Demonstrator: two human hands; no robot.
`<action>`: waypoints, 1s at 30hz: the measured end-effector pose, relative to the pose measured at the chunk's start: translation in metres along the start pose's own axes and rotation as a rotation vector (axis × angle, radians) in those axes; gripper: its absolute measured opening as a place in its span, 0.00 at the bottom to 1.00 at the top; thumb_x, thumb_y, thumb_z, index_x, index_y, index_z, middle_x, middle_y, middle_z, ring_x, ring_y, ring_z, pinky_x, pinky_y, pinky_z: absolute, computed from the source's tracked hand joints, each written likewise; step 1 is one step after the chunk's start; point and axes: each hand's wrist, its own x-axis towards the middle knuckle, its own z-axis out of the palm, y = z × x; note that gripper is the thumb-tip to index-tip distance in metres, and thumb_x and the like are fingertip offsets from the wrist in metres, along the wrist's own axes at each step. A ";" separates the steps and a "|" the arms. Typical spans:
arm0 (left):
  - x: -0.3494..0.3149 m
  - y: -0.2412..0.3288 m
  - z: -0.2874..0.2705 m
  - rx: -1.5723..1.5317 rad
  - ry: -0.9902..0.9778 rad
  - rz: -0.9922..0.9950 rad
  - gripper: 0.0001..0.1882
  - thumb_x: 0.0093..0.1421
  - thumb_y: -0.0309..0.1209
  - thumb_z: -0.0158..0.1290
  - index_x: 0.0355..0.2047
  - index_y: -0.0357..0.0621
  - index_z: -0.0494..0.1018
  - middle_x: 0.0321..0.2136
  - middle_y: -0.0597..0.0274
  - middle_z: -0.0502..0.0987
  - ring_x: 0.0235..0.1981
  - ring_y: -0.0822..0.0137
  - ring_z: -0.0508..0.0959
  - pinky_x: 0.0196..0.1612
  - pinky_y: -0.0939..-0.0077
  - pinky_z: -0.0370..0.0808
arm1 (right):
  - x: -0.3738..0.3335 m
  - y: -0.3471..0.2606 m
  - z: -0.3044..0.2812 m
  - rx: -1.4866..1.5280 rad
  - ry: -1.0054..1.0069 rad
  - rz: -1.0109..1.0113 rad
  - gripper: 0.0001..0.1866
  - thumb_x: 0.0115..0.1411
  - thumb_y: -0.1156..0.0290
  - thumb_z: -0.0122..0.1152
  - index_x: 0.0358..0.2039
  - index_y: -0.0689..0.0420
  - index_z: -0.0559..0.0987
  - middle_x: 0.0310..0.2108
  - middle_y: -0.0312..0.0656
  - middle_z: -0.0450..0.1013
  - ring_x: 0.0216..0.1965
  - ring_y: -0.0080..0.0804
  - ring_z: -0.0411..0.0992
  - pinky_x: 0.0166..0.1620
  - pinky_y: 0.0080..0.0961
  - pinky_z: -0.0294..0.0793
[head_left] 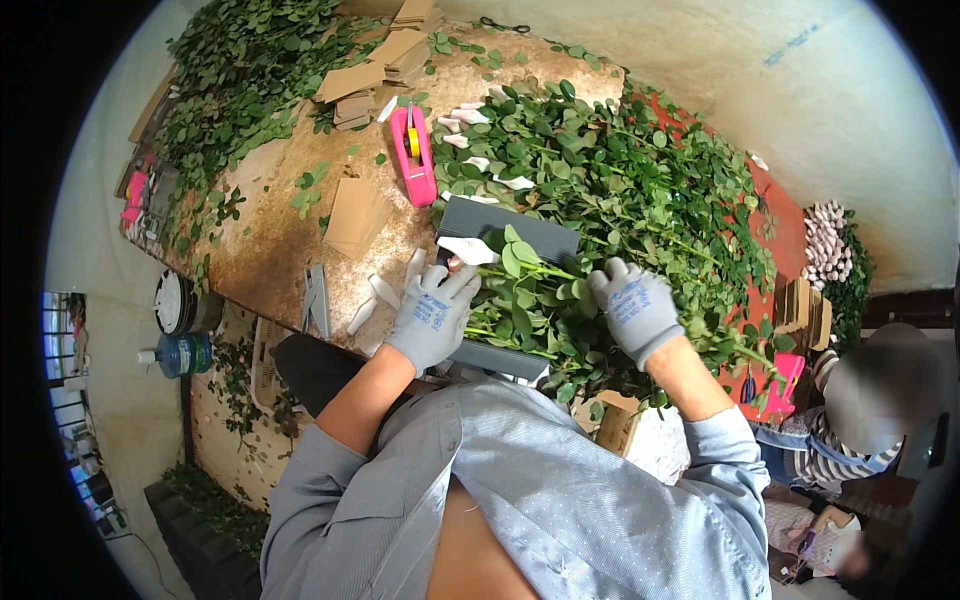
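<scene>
My left hand (435,312), in a grey glove, is closed at the head end of a leafy rose stem, just below a white bud sleeve (468,250). Its fingertips are partly hidden there. My right hand (637,308), gloved alike, curls around the leafy rose stems (525,268) farther along. Those stems lie across a dark grey ribbed stand (510,225) on the table. Beyond and to the right spreads a large heap of leafy roses (630,170), several of their heads covered with white sleeves.
Left of the stand are a pink tape dispenser (413,155), cardboard pieces (357,218), a grey stapler (317,300) and loose white sleeves (362,315). Cardboard stacks (405,55) and scissors (505,25) lie at the back. Another person (850,440) is at the right.
</scene>
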 end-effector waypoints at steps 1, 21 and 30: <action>0.000 0.000 0.001 -0.009 0.010 0.000 0.23 0.55 0.30 0.57 0.53 0.42 0.77 0.57 0.62 0.75 0.47 0.56 0.71 0.56 0.53 0.69 | 0.001 -0.004 0.012 0.009 0.008 -0.024 0.06 0.64 0.67 0.55 0.39 0.51 0.78 0.38 0.43 0.74 0.39 0.42 0.79 0.35 0.38 0.81; 0.021 0.009 0.003 -0.036 -0.098 0.110 0.15 0.56 0.22 0.53 0.45 0.34 0.75 0.53 0.46 0.76 0.48 0.44 0.71 0.53 0.51 0.69 | 0.094 -0.089 0.044 0.484 0.386 -0.002 0.16 0.61 0.52 0.63 0.32 0.51 0.85 0.35 0.42 0.80 0.39 0.41 0.80 0.36 0.39 0.77; 0.008 0.004 -0.007 -0.038 0.020 0.106 0.19 0.57 0.26 0.53 0.49 0.33 0.77 0.55 0.44 0.76 0.52 0.42 0.73 0.58 0.49 0.70 | 0.112 -0.087 0.048 0.819 0.262 -0.159 0.13 0.66 0.58 0.56 0.33 0.48 0.86 0.31 0.41 0.83 0.33 0.39 0.82 0.35 0.40 0.79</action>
